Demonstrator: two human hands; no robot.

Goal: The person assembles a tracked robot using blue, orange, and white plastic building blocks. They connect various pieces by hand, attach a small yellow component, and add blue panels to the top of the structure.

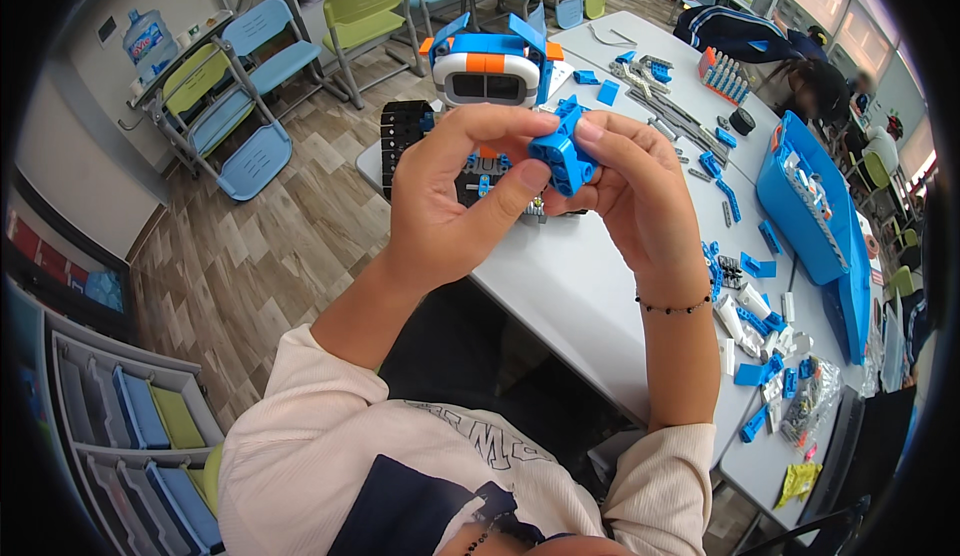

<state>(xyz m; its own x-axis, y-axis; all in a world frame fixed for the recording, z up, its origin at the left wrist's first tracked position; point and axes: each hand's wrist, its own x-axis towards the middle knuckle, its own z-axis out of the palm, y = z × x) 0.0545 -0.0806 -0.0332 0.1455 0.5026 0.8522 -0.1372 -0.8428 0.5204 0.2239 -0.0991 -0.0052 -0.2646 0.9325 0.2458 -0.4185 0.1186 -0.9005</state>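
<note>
Carefully, for the blue piece: the work looked like pressing or adjusting joined parts of the blue building piece (570, 161), and doing it well probably called for lining up the holes first, then pushing straight and evenly instead of twisting.
Pressure point: it seemed wisest to press close to the joint, since force on a far corner could have tilted one part or popped it loose.
Piece between hands: it sat at the fingertips of both, raised off the tabletop (560, 291) and in front of the built model.
Left hand (445, 191): closed in a pinch on the piece's left side, one finger along its top and the thumb lower down.
Right hand (645, 181): gripped the right side, one fingertip pressed high and the others curled in below.
Under the fingers: the exact contact was covered, so whether the parts were fully seated could not be told.
Built model (487, 63): stood upright just beyond the hands, partly hidden by them, its black track (402, 141) showing at the left.
Loose parts (765, 336): lay scattered right of the right forearm.
Blue bin (805, 211): stood farther right, holding more pieces.
</note>
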